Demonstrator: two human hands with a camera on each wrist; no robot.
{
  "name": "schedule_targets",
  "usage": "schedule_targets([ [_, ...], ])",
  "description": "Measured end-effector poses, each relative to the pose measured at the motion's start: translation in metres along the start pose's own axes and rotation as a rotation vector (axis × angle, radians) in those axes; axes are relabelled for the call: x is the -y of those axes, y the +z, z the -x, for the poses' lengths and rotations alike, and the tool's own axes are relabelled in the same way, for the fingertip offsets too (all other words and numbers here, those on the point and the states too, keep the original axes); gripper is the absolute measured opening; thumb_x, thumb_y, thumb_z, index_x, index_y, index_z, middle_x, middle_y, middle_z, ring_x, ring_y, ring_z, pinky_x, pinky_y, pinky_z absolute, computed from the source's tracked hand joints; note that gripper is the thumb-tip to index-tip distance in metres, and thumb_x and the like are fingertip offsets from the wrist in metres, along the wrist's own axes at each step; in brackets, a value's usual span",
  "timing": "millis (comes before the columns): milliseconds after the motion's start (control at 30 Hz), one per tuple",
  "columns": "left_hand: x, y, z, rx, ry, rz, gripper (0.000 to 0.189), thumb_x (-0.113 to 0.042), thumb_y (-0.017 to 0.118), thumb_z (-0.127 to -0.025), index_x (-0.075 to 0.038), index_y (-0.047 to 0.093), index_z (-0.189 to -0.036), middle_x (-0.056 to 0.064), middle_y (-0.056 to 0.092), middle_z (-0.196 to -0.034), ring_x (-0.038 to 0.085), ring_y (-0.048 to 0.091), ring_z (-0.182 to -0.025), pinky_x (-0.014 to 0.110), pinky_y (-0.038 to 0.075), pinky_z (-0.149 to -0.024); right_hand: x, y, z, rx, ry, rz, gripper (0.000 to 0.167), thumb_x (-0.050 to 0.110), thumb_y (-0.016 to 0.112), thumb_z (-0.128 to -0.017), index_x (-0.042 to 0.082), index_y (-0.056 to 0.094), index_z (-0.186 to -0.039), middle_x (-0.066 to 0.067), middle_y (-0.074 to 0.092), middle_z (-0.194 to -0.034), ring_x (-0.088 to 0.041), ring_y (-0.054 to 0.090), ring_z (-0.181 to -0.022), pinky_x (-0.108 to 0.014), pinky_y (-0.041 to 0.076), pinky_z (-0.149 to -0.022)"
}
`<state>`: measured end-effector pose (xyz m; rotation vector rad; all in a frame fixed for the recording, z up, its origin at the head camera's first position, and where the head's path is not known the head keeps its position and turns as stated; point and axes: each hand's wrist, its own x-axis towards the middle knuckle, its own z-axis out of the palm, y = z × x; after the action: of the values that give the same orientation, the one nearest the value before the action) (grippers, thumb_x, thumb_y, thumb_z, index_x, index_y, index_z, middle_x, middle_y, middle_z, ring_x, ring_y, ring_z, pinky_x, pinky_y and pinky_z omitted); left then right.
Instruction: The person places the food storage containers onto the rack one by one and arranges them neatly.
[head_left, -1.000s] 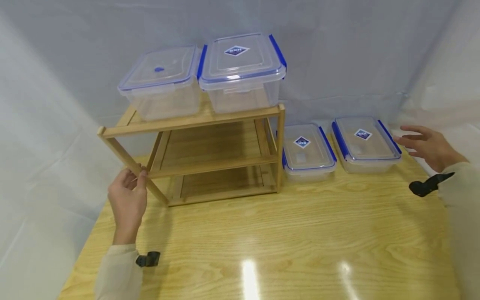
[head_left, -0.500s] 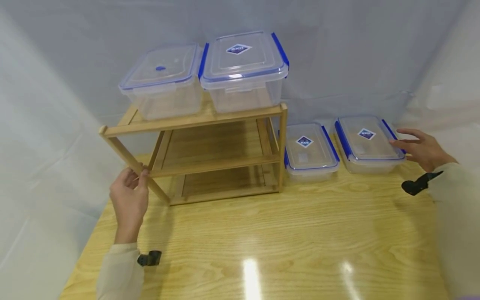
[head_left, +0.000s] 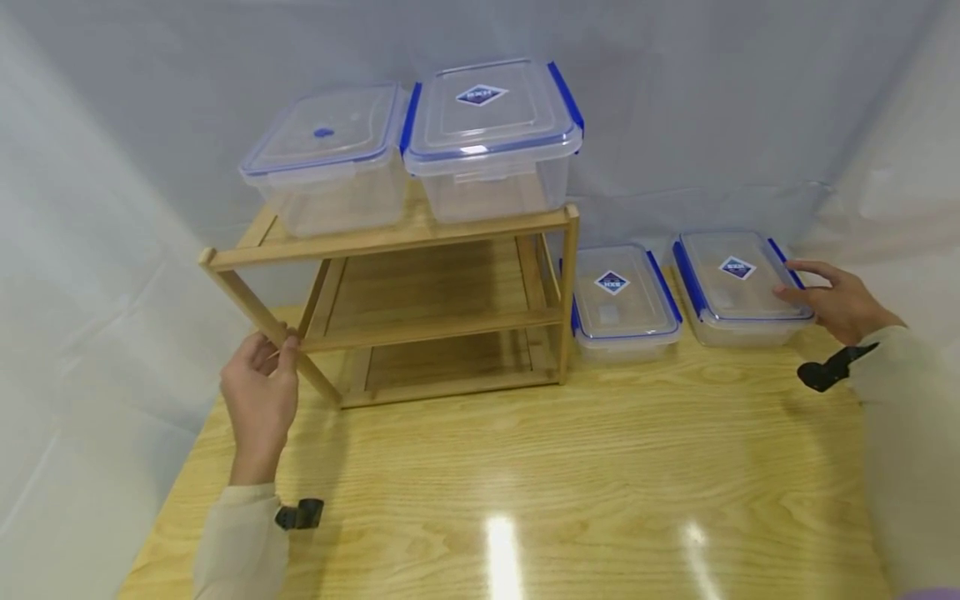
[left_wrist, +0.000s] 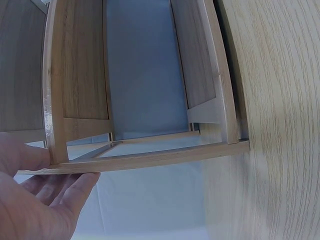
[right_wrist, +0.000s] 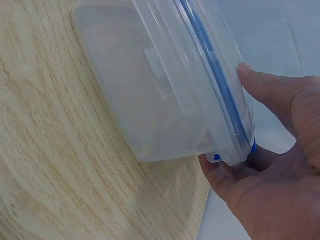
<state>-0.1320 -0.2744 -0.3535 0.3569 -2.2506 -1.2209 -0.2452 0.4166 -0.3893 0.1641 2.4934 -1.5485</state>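
Observation:
My left hand [head_left: 258,396] holds the front left post of a three-tier wooden rack [head_left: 390,247], thumb on one side and fingers on the other. In the left wrist view, the fingers [left_wrist: 75,192] press the post's outer face beside the middle shelf. At the far right, my right hand [head_left: 843,304] grips the right edge of a clear food container [head_left: 738,287] with blue clips. Its thumb [right_wrist: 265,87] lies on the lid in the right wrist view, and the other fingers curl under the rim. The container's base is on the table.
Two larger clear lidded containers, a left one [head_left: 330,150] and a right one [head_left: 491,125], stand on the rack's top shelf. Another flat container [head_left: 622,296] lies between rack and gripped container. Pale sheeting [head_left: 675,100] hangs behind the wooden table [head_left: 570,467].
My right hand has moved left from beside the far right container and taken hold of its right edge. The left hand keeps its grip on the rack post.

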Motion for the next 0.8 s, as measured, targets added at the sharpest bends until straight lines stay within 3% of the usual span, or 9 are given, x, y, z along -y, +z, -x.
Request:
schedule_targets([
  [300, 0.001, 0.0, 0.0, -0.001, 0.008, 0.013, 0.029, -0.017, 0.061, -0.103, -0.002, 0.067, -0.127, 0.013, 0.071, -0.121, 0.021, 0.071, -0.105, 0.028, 0.06, -0.094, -0.004, -0.002, -0.001, 0.049, -0.028, 0.027, 0.068, 0.04, 0.06, -0.102, 0.033, 0.025, -0.16, -0.027, 0.016, -0.158, 0.009, 0.054, -0.091, -0.015, 0.055, -0.077],
  [433, 0.0, 0.0, 0.001, -0.008, 0.012, 0.015, 0.028, -0.016, 0.061, -0.103, -0.001, 0.067, -0.126, 0.014, 0.071, -0.12, 0.02, 0.071, -0.104, 0.027, 0.06, -0.093, -0.003, -0.004, 0.001, 0.088, -0.032, 0.045, 0.076, 0.038, 0.059, -0.103, 0.021, 0.016, -0.164, -0.031, -0.002, -0.164, 0.012, 0.051, -0.091, -0.013, 0.055, -0.078],
  [500, -0.001, 0.0, 0.001, -0.007, 0.008, 0.012, 0.029, -0.016, 0.061, -0.103, -0.001, 0.067, -0.126, 0.014, 0.071, -0.12, 0.02, 0.071, -0.103, 0.027, 0.06, -0.093, -0.004, -0.005, 0.002, 0.104, -0.037, 0.064, 0.08, 0.038, 0.059, -0.104, 0.011, 0.012, -0.163, -0.034, -0.005, -0.163, 0.012, 0.052, -0.09, -0.014, 0.055, -0.078],
  [567, -0.001, 0.0, 0.001, -0.004, -0.001, 0.011, 0.029, -0.016, 0.061, -0.102, -0.001, 0.067, -0.126, 0.014, 0.071, -0.12, 0.02, 0.071, -0.103, 0.028, 0.06, -0.093, -0.004, -0.005, 0.003, 0.116, -0.034, 0.059, 0.079, 0.035, 0.059, -0.104, 0.01, 0.012, -0.163, -0.034, -0.005, -0.163, 0.012, 0.053, -0.091, -0.015, 0.056, -0.08],
  [800, -0.002, 0.0, 0.0, 0.003, -0.016, 0.013, 0.029, -0.016, 0.061, -0.102, -0.002, 0.067, -0.127, 0.014, 0.071, -0.122, 0.02, 0.071, -0.104, 0.028, 0.06, -0.093, -0.01, -0.005, 0.01, 0.14, -0.062, -0.001, 0.066, 0.027, 0.061, -0.104, 0.024, 0.027, -0.162, -0.03, 0.003, -0.164, 0.01, 0.056, -0.099, -0.014, 0.056, -0.082],
])
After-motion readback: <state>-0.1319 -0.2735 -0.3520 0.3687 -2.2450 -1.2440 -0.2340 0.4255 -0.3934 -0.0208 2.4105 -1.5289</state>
